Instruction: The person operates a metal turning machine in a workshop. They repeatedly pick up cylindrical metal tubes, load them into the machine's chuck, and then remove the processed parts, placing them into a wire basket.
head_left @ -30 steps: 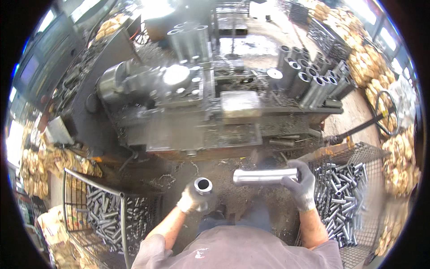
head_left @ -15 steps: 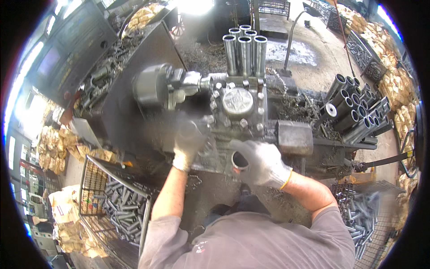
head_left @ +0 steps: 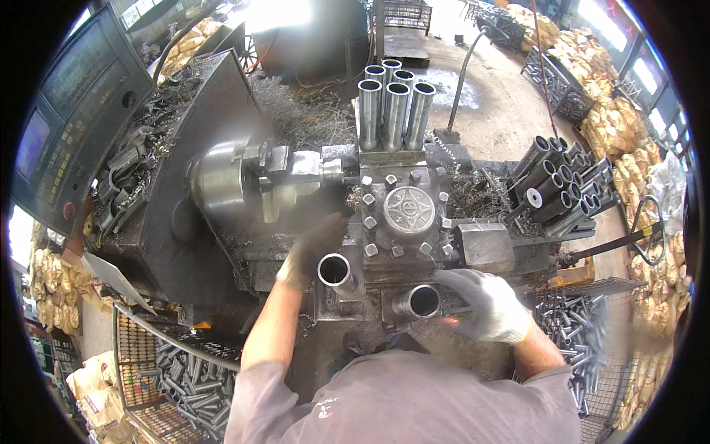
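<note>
My left hand, in a dirty glove, reaches up beside the lathe's tool post, below the chuck. Its fingers are dark and blurred, so their grip does not show. Just right of its wrist a steel tube stands upright on the carriage. A second steel tube sits at the machine's near edge, slightly tilted. Beside that one is my right hand, in a pale glove, open, with fingers and thumb apart around nothing. A short shiny workpiece shows near the chuck jaws.
Several finished tubes stand behind the tool post. More tubes lie stacked at the right. Wire baskets of short metal pieces stand at lower left and lower right. A control panel rises at far left. Metal shavings litter the back.
My right hand has let go of the tube and drawn away to the right. The tube by my left wrist now shows clearly. The whole view has shifted slightly.
</note>
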Demonstrator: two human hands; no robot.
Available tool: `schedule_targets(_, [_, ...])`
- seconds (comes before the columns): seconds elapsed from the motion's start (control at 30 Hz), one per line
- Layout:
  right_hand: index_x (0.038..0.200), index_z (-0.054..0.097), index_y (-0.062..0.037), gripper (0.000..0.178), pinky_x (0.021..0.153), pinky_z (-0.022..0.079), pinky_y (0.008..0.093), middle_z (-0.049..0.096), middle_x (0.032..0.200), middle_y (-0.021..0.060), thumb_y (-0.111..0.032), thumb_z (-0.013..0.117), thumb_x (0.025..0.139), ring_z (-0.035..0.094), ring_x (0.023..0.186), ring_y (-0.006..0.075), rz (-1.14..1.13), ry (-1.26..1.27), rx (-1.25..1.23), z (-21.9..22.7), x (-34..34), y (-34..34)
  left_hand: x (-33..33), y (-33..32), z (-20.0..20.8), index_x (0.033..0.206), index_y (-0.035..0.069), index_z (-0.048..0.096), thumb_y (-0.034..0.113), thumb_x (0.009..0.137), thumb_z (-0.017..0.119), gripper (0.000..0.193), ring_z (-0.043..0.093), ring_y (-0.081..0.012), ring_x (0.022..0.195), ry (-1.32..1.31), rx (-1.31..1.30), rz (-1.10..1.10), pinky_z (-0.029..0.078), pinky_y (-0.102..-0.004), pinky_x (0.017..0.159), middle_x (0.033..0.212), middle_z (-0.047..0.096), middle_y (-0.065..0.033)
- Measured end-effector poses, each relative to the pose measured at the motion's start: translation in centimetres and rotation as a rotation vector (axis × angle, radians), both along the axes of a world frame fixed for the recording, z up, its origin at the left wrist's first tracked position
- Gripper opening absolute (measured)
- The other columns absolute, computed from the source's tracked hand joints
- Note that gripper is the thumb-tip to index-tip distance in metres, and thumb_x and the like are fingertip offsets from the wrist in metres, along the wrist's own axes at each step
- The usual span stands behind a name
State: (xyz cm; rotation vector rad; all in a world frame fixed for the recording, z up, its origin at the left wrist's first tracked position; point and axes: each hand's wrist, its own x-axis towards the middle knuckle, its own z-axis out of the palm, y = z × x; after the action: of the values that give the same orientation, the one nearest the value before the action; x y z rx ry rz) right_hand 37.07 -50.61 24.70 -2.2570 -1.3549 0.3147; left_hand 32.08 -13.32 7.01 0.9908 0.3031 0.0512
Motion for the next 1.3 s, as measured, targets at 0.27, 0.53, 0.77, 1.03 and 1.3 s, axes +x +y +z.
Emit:
schedule_targets(0.27, [0.129,0.071,-0.0031,0.055,0.086,0.061,0.0398,0.077,0.109,0.0176,-0.01,0.088,0.078,0.076,0.096,0.034,-0.469,-0.057,0.234,-0.5,-1.1,-4.7,13.0,1.6,-7.8,0.118,0.006,0.071,0.049,0.107,0.063,0.045,0.067,-0.0193,0.087,-0.256,0.585,0.297,0.056,-0.039,0.086,0.102,0.075,-0.006])
schedule_targets(0.53, [0.118,0.077,0.0,0.032,0.076,0.06,0.0303,0.08,0.1,0.0118,-0.009,0.081,0.087,0.072,0.082,0.0124,-0.682,-0.036,0.37,0.1,4.7,-8.1,12.9,8.1,11.4,0.092,0.009,0.069,0.05,0.111,0.051,0.049,0.064,-0.0189,0.065,-0.565,1.22,0.871,0.058,-0.0369,0.069,0.078,0.071,-0.0089])
schedule_targets(0.77, [0.111,0.08,-0.0136,0.024,0.096,0.056,0.0458,0.078,0.119,0.0127,-0.015,0.06,0.097,0.073,0.105,0.034,-0.245,-0.76,-0.936,-4.5,23.6,-2.8,17.2,17.7,14.8,0.149,0.004,0.057,0.044,0.094,0.077,0.071,0.06,-0.0443,0.137,0.353,1.979,0.448,0.049,-0.048,0.116,0.148,0.063,-0.0247])
schedule_targets(1.03, [0.105,0.085,-0.0114,0.024,0.074,0.063,0.0425,0.083,0.1,0.0079,-0.021,0.08,0.084,0.079,0.089,0.0285,-0.237,-0.418,-1.252,-4.9,27.8,-8.6,11.0,3.7,18.5,0.137,0.001,0.069,0.012,0.097,0.077,0.042,0.072,-0.0199,0.113,-0.232,1.301,0.251,0.056,-0.0332,0.1,0.128,0.076,-0.013])
schedule_targets(1.3, [0.094,0.083,-0.0088,0.019,0.071,0.059,0.04,0.075,0.076,0.014,-0.025,0.082,0.084,0.075,0.07,0.0243,-0.42,-0.182,-0.199,9.5,20.1,-2.1,13.4,-9.3,24.8,0.126,0.004,0.075,0.011,0.093,0.069,0.035,0.074,-0.0288,0.111,-1.179,1.715,0.401,0.06,-0.0371,0.091,0.128,0.075,-0.0112])
